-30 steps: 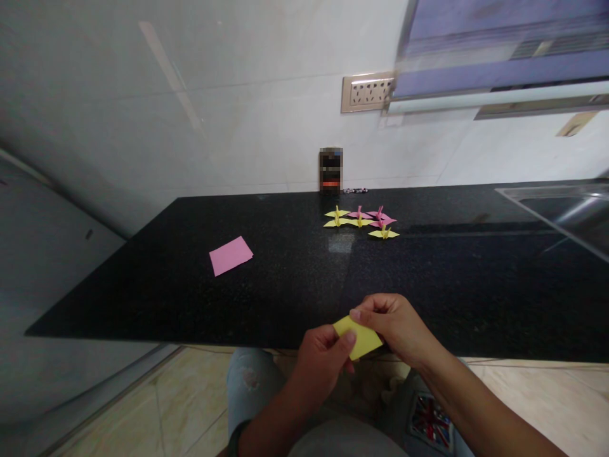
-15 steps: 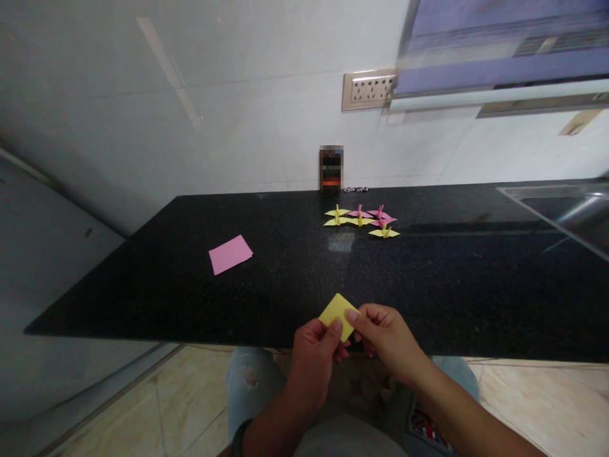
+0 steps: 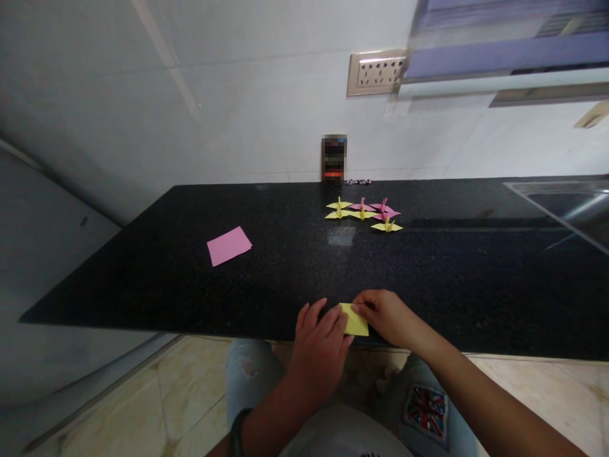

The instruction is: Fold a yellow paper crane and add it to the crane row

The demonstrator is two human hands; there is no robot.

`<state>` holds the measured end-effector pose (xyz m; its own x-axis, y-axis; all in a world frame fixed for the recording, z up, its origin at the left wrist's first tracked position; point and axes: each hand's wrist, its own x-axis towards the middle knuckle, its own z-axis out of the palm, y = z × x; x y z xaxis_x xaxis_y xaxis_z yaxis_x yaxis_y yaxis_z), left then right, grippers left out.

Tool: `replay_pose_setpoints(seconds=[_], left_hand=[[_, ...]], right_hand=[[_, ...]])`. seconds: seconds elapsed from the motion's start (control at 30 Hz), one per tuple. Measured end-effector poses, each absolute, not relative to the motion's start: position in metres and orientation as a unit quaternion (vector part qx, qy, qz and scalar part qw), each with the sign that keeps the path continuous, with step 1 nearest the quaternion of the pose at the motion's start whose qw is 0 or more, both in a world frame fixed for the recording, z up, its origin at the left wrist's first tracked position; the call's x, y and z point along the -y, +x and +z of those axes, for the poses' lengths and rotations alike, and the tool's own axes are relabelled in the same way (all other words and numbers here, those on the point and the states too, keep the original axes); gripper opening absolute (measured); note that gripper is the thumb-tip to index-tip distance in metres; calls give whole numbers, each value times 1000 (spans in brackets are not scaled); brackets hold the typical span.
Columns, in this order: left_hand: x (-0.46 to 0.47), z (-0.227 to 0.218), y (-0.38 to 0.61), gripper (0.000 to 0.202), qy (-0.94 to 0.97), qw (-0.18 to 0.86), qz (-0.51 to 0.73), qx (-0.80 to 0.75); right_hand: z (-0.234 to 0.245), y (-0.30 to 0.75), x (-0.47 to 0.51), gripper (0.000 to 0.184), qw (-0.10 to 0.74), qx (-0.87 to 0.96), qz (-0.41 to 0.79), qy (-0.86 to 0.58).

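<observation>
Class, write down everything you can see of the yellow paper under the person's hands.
The yellow paper is a small folded piece, thin and matt, roughly four-sided with a crisp edge. It lies flat on the black speckled counter, close to its near edge. The left hand presses on its left part and covers it; the right hand touches its upper right edge with the fingers. How many layers it has cannot be told.

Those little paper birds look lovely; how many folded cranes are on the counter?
6 as far as I can tell: three yellow cranes and three pink, clustered at the back; overlaps may hide another.
</observation>
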<state>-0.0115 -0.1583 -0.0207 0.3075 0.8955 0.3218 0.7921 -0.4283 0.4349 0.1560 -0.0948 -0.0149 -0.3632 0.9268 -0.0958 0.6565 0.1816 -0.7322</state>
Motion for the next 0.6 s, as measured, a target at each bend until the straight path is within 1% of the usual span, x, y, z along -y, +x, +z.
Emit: replay_pose_setpoints(seconds=[0.17,0.3,0.37,0.5,0.6], left_hand=[[157,-35,-9,34,826,71,204,-520],[155,-37,-10,33,831,53,189,-521],[155,-36,-10,32,833,44,188,-518],[153,-36,-11,32,838,39,190,-511],[153,-39,-11,33,838,44,193,-508]], right_hand=[[-18,154,98,17,199,755,314,-541],[-21,165,105,19,273,721,248,-587],[-22,172,110,18,291,713,210,-603],[-27,177,122,20,261,746,142,-597],[-31,172,128,20,242,761,113,-591]])
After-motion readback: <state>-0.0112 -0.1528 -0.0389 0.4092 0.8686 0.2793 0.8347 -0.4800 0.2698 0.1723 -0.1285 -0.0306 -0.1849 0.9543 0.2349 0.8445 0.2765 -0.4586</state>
